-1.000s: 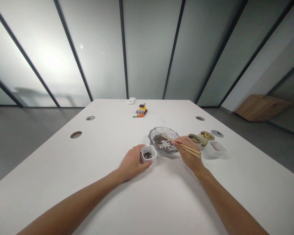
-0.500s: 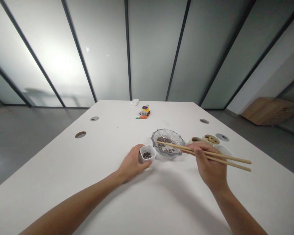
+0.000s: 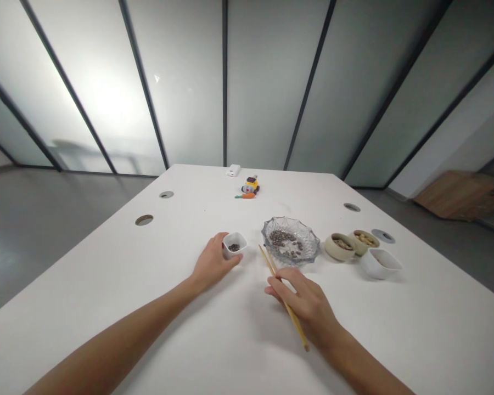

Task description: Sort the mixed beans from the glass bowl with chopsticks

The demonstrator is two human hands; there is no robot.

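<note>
A small white cup (image 3: 239,241) with dark brown beans in its bottom is gripped from the left by my left hand (image 3: 214,262). A pair of wooden chopsticks (image 3: 293,317) is held in my right hand (image 3: 304,299), with the tips pointing forward and left. Those tips are slightly apart, near the left front edge of a clear glass bowl (image 3: 313,252); I see nothing between them. Many dark beans (image 3: 280,238) lie in that bowl, mostly on its left side.
Right of the glass bowl stand a beige cup (image 3: 333,252) with brownish bits, another beige cup (image 3: 361,249) with pale yellow pieces, and a white square bowl (image 3: 376,269). Farther back are a yellow toy vehicle (image 3: 251,185), a toy carrot (image 3: 247,196) and a white box (image 3: 233,170).
My right hand has moved left and toward me, swinging the chopsticks from lying across the glass bowl to pointing forward. The cup sits slightly farther from the bowl. The view has shifted a little.
</note>
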